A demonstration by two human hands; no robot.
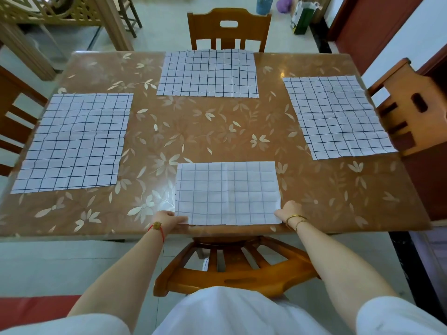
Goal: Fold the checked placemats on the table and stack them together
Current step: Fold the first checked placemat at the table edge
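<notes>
Folding of the near mat (227,192) looks to be in hand; it lies at the near edge of the table (193,131), paler than the left mat (72,141), far mat (208,73) and right mat (336,114), which lie flat. The left hand (169,220) and right hand (289,211) each pinch a near corner, fingers curled. Next, probably, both corners need carrying evenly to the far edge.

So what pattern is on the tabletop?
Tabletop: pale flowers and leaves on brown, head view.
</notes>
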